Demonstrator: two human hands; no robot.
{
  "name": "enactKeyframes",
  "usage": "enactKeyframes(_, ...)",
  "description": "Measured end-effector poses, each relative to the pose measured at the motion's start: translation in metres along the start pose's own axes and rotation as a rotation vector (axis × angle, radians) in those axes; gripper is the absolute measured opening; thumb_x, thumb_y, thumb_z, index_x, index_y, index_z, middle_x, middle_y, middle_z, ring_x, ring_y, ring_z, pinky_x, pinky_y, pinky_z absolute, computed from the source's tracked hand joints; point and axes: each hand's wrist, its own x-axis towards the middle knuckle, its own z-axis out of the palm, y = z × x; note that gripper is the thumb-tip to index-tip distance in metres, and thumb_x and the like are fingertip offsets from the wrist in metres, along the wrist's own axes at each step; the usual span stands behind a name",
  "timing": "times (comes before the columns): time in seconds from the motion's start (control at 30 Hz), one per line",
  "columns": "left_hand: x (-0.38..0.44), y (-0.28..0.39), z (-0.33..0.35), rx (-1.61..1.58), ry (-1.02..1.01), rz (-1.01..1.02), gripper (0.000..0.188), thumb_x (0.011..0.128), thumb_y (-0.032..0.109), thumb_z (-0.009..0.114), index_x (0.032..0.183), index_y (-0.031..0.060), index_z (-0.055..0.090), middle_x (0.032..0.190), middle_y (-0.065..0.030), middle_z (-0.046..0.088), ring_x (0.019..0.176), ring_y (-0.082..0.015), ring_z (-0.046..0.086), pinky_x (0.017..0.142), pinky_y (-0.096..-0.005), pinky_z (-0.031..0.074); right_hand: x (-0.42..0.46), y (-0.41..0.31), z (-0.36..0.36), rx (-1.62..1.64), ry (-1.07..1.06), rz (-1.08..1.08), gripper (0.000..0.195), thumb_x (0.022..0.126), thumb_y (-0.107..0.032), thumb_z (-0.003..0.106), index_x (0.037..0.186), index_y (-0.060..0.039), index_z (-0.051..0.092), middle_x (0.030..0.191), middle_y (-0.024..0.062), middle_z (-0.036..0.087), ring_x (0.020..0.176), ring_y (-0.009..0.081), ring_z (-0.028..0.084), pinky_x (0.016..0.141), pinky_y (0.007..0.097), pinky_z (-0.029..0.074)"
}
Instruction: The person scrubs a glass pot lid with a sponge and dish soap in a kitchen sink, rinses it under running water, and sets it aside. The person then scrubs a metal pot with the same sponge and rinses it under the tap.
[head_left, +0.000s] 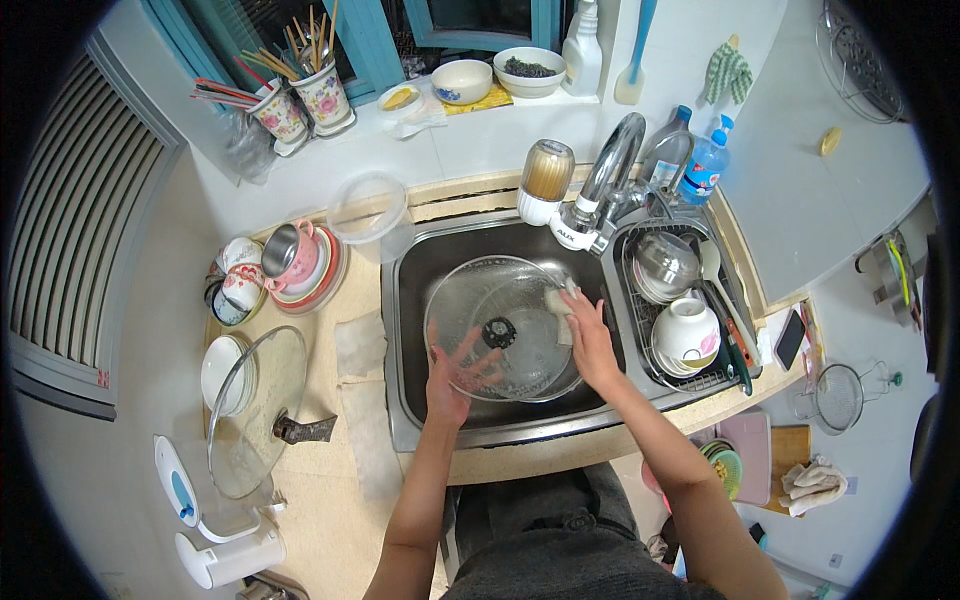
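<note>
Over the basin of the stainless steel sink (411, 375) is a large clear round vessel or lid (517, 300), wet, seemingly glass. My left hand (454, 371) supports it at the lower left, with spread fingers seen through the clear material. At its right rim, my right hand (589, 330) presses a pale cloth or sponge (559, 307) against it. The dark drain fitting (499, 332) shows through the middle. The chrome faucet (619, 157), fitted with a water filter (547, 180), stands behind the basin.
A dish rack (637, 330) with bowls and utensils fills the right basin. On the left counter lie stacked bowls (289, 259), plates (225, 371), a glass lid (259, 405) and white pitchers (232, 555). A clear plastic container (371, 214) stands behind the basin's left corner.
</note>
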Motion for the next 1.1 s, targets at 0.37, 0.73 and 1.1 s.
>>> enactKeyframes(0.37,0.005,-0.035,-0.013,0.11,0.081,-0.076,0.052,0.1,0.053,0.029,0.149,0.0396,0.016,0.15,-0.0098,0.032,0.132,-0.0388,0.04,0.096,-0.0651,0.04,-0.006,-0.048,0.061,-0.443,-0.471,-0.398,0.06,0.095,-0.034,0.049,0.15,-0.0206,0.029,0.153,0.0174,0.025,0.144,0.0368,0.019,0.107,0.0693,0.013)
enactKeyframes(0.73,-0.009,-0.004,0.001,0.025,0.019,-0.256,0.054,0.102,0.049,0.028,0.15,0.0269,0.018,0.152,-0.0068,0.03,0.136,-0.0301,0.036,0.103,-0.0524,0.041,0.027,-0.032,0.063,-0.466,-0.276,-0.327,0.063,0.095,-0.044,0.046,0.151,-0.0212,0.027,0.157,0.0129,0.019,0.144,0.0382,0.016,0.108,0.0673,0.014)
enactKeyframes(1.1,-0.012,-0.013,-0.016,0.052,-0.007,-0.24,0.055,0.102,0.044,0.034,0.15,0.0209,0.019,0.151,-0.0083,0.03,0.132,-0.0298,0.041,0.099,-0.0499,0.046,0.019,-0.04,0.092,-0.194,-0.44,-0.449,0.063,0.096,-0.027,0.044,0.151,-0.008,0.02,0.157,0.0176,0.016,0.145,0.0387,0.014,0.115,0.0522,0.014)
